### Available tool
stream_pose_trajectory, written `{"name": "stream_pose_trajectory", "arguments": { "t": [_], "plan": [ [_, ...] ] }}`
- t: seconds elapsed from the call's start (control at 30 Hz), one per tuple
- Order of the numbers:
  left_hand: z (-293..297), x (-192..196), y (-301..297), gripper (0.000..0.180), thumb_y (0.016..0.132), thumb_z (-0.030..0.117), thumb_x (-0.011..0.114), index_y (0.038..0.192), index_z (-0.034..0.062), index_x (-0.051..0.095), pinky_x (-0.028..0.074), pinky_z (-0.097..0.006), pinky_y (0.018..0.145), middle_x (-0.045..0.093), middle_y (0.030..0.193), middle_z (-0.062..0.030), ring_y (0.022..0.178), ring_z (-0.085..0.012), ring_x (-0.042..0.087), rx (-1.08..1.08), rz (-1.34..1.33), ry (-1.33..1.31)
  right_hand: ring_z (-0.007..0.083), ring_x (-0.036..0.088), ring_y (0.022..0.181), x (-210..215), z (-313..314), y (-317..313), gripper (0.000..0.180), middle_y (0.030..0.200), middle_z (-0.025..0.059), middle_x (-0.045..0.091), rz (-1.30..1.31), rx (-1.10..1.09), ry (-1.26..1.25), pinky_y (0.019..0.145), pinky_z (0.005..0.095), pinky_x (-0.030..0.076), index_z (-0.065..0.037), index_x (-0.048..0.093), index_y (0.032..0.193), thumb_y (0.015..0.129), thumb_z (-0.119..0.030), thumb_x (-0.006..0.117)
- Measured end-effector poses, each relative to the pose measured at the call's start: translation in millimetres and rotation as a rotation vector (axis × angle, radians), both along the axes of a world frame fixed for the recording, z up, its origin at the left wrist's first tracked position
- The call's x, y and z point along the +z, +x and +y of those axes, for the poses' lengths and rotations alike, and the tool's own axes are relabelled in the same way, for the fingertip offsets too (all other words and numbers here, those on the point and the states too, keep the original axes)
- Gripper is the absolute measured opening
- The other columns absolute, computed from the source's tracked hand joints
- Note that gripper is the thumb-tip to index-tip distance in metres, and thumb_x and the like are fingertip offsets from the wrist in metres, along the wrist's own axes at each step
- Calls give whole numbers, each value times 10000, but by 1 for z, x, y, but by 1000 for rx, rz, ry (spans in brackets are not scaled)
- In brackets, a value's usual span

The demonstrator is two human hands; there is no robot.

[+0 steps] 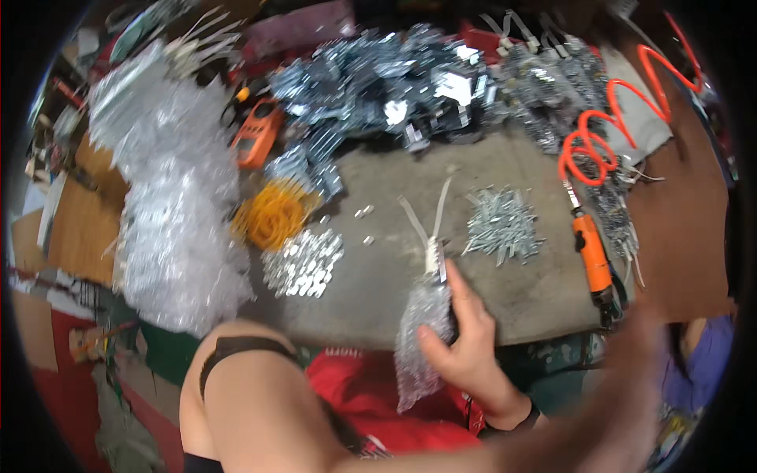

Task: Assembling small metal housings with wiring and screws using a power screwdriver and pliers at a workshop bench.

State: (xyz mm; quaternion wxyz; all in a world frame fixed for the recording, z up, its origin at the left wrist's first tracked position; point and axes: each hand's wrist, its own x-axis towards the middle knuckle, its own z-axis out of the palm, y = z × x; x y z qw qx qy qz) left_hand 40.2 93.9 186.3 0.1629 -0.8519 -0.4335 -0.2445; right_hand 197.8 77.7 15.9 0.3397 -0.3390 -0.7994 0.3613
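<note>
We see the bubble-wrapped part (pixel 422 335) at the worktop's (pixel 520 296) near edge, our left hand (pixel 465 343) in a closed grip around it. Our right hand (pixel 631 370) is a blur; its grip we cannot tell. Bare grey worktop lies between flat shiny plates (pixel 303 264) and spiky screws (pixel 502 225).

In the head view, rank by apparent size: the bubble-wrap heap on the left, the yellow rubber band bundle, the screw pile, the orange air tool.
1. Bubble-wrap heap, clearly largest.
2. Screw pile and yellow rubber band bundle: too alike to rank.
3. Orange air tool, long but slim, smallest.
</note>
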Motion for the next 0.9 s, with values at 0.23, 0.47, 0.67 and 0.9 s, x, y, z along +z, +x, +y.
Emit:
{"name": "stream_pose_trajectory", "arguments": {
  "t": [0.23, 0.47, 0.67, 0.9],
  "plan": [
    [87, -63, -83, 293, 745, -34, 591, 1011, 62, 670, 480, -398, 848, 636, 1060, -94, 1031, -293, 577, 490, 41, 167, 389, 568, 1122, -2, -6, -4, 741, 1235, 249, 570, 61, 21, 46, 973, 424, 443, 58, 434, 1358, 716, -206, 694],
    [136, -86, -88, 104, 745, 83, 604, 790, 129, 686, 458, -366, 797, 646, 859, -24, 935, -231, 583, 571, 342, 107, 397, 584, 1089, -2, -3, -5, 731, 1202, 266, 580, 70, 6, -13, 940, 425, 463, 65, 439, 1350, 714, -186, 697],
    [54, -48, -70, 165, 806, 44, 571, 937, 39, 671, 496, -286, 719, 671, 816, -72, 825, -145, 646, 425, -614, -207, 364, 601, 1062, -3, -1, -1, 706, 1161, 254, 599, 148, 12, -182, 922, 394, 465, 74, 415, 1366, 744, -136, 676],
    [-61, -158, -44, 170, 828, 25, 541, 987, -10, 589, 447, -250, 698, 597, 854, -9, 794, -59, 523, 276, -1282, -979, 279, 598, 1078, -6, -4, 0, 704, 1246, 235, 553, 131, 64, -171, 923, 354, 463, 101, 358, 1392, 767, -71, 634]
  ]
}}
